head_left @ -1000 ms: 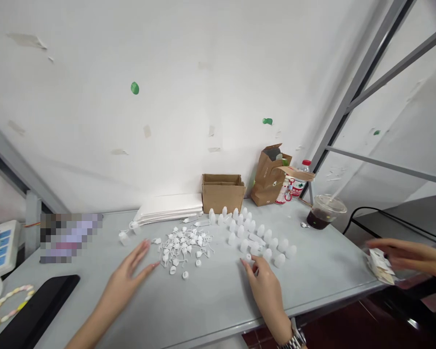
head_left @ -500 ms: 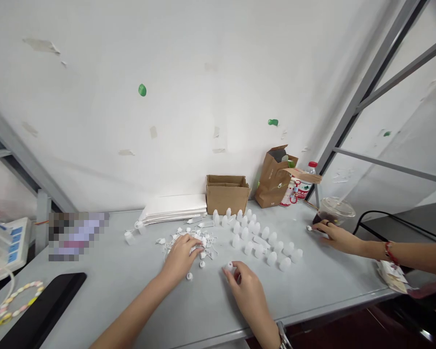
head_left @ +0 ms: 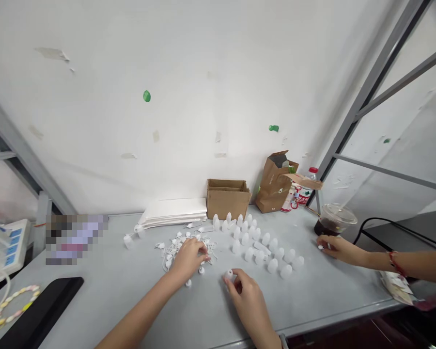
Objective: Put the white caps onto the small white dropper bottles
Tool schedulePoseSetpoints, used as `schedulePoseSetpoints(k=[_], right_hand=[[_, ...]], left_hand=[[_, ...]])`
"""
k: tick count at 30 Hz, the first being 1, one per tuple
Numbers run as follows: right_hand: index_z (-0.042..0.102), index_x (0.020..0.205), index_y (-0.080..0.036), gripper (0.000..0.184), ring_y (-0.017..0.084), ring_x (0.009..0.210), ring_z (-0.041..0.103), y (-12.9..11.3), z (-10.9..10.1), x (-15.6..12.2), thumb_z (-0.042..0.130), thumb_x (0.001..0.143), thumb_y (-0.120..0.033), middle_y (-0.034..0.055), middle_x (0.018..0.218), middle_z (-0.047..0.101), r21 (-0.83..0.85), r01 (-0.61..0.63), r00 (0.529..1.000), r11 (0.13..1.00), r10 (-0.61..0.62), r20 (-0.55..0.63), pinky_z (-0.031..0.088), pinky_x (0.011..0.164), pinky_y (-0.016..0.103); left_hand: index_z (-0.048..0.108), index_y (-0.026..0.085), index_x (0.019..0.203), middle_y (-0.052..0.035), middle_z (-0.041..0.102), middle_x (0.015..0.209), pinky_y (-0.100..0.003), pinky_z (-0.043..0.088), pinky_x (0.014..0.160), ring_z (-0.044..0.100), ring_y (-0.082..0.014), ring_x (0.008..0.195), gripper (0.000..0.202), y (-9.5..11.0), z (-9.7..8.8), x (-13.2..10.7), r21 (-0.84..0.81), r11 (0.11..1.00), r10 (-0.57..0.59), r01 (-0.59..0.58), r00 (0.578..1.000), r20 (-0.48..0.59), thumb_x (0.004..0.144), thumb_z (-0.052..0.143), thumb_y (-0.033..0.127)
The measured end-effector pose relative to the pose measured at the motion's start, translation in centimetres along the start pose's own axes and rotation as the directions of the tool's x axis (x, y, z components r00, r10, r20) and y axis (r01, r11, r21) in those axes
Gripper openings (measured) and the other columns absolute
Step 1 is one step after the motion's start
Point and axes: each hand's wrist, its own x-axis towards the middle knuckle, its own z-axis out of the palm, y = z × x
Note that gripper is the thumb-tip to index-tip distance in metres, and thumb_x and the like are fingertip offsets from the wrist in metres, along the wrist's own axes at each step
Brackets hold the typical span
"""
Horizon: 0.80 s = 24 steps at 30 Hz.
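While my right hand pinches translucent shell, hole open, at twelve o'clock, left hand sits over loose-parts pile, eleven o'clock; grasp: cannot tell. Many parts left; dome rows, one o'clock: completion unclear.

Free tabletop front-right (domes behind)

You have one bulb in your right fingers and roughly twenty more beyond them. Beside your left fingers lie two loose caps and a heap too tangled to count. Well beyond your fingers stand one box, one bag and one bottle.
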Motion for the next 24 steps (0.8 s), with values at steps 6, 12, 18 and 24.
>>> schedulePoseSetpoints(k=[6,12,18,24], right_hand=[[0.061,0.088,-0.02,0.021,0.017,0.062,0.055,-1.1,-0.8,1.7,0.048,0.082,-0.035,0.0033,0.071,0.06,0.041,0.125,0.992,0.991,-0.126,0.017,0.041,0.059,0.025],[0.056,0.086,-0.021,0.017,0.014,0.069,0.054,-5.1,-2.1,7.4,0.048,0.083,-0.035,0.0028,0.087,0.056,0.281,0.329,0.933,0.902,-0.357,0.053,0.042,0.067,0.026],[0.051,0.079,-0.018,0.026,0.013,0.058,0.057,-6.2,1.0,10.7,0.048,0.08,-0.044,-0.0022,0.067,0.054,0.74,0.048,0.909,0.67,-0.336,0.246,0.045,0.059,0.026],[0.049,0.088,-0.019,0.022,0.013,0.066,0.058,-6.1,2.5,8.1,0.046,0.083,-0.04,-0.0002,0.076,0.058,0.843,-0.09,0.871,0.531,-0.368,0.325,0.047,0.066,0.028]], left_hand=[[0.059,0.021,0.067,-0.0034,0.064,0.076,-0.031,0.041,0.073,0.056,-0.0203,0.08,0.013,-0.7,-1.5,0.0,-0.08,0.997,0.009,-0.01,1.0,-0.017,0.07,0.052,0.031],[0.062,0.018,0.088,-0.0031,0.068,0.072,-0.031,0.046,0.07,0.062,-0.0198,0.074,0.031,-1.9,-2.9,0.3,-0.545,0.835,-0.205,0.078,0.963,-0.175,0.067,0.055,0.04],[0.07,0.019,0.071,-0.0057,0.069,0.083,-0.031,0.047,0.075,0.06,-0.0221,0.083,0.028,-2.7,-3.5,0.0,-0.579,0.813,-0.287,0.069,0.912,-0.294,0.059,0.062,0.044],[0.071,0.018,0.075,-0.0061,0.066,0.083,-0.031,0.046,0.076,0.06,-0.0216,0.085,0.03,-2.4,-3.5,-0.5,-0.648,0.76,-0.334,0.055,0.888,-0.317,0.059,0.065,0.043]])
